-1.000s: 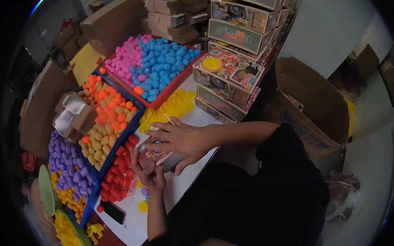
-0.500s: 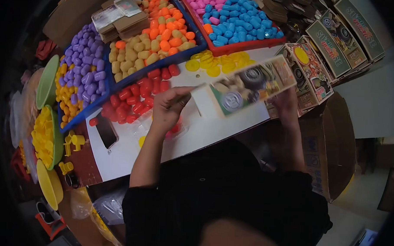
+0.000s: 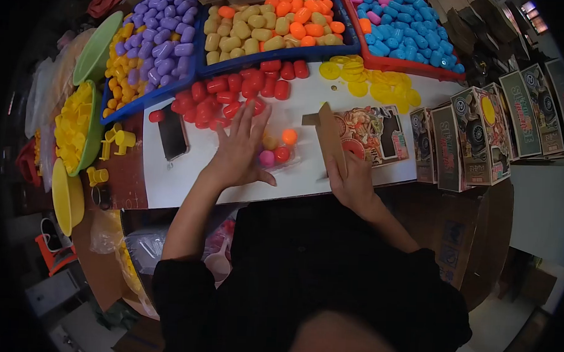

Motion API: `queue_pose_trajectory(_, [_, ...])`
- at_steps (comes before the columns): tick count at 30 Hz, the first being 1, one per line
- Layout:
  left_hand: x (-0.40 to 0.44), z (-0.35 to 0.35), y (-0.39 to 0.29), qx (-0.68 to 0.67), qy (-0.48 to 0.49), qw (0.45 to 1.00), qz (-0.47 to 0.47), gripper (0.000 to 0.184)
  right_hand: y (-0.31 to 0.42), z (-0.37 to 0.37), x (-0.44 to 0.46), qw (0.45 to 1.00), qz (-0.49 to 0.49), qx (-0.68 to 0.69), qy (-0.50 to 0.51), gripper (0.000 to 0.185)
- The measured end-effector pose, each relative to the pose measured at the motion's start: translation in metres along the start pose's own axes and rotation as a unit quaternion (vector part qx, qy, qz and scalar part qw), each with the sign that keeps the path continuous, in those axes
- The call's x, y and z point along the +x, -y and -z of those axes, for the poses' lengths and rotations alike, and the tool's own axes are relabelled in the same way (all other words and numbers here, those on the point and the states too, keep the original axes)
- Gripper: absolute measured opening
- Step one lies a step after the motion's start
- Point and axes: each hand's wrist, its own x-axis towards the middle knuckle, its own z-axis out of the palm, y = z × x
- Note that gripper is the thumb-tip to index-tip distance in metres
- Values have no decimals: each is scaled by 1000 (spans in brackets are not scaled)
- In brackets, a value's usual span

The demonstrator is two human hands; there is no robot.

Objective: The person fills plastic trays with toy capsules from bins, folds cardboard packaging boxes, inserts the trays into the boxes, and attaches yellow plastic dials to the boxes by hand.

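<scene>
My left hand (image 3: 236,151) is spread open above the white tabletop, just beside a clear plastic bag (image 3: 290,123). Capsules in several colours show in or under that bag, among them an orange one (image 3: 289,136) and a pink one (image 3: 267,158). Fingers of my right hand (image 3: 354,183) are closed on the near edge of a printed cardboard box (image 3: 371,134), which lies on the table. Its brown end flap (image 3: 332,137) stands up, facing my left hand. Loose red capsules (image 3: 235,90) are heaped just beyond my left fingertips.
Blue trays (image 3: 280,57) of purple, tan and orange capsules and a red tray (image 3: 416,68) of blue ones line the back. Yellow discs (image 3: 372,80) lie before them. Several printed boxes (image 3: 463,139) stand at right. A phone (image 3: 173,132) and green bowl (image 3: 92,138) are at left.
The printed box has come down from the air onto the table, with its end flap now raised. My left hand has spread its fingers by the bag. The head view has shifted.
</scene>
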Motion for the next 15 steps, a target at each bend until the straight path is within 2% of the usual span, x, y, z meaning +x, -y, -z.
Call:
queue_pose_trajectory(1, [0,-2,6,43,104,990,90,136,2,2,5,993,-46,102,31,17])
queue_pose_trajectory(2, [0,-5,9,55,117,986,101,134,7,3,9,993,-43,100,35,17])
queue_pose_trajectory(4, [0,-3,15,31,109,989,99,131,18,-1,16,987,-22,159,20,18])
queue_pose_trajectory(6, [-5,-6,21,4,105,990,97,128,20,-3,16,986,-27,161,20,18])
queue_pose_trajectory(8, [-12,-10,32,-23,15,999,45,123,20,-5,16,986,-32,163,20,18])
queue_pose_trajectory(15, [-11,-4,25,-32,13,999,-6,120,37,-1,20,980,-29,188,55,17])
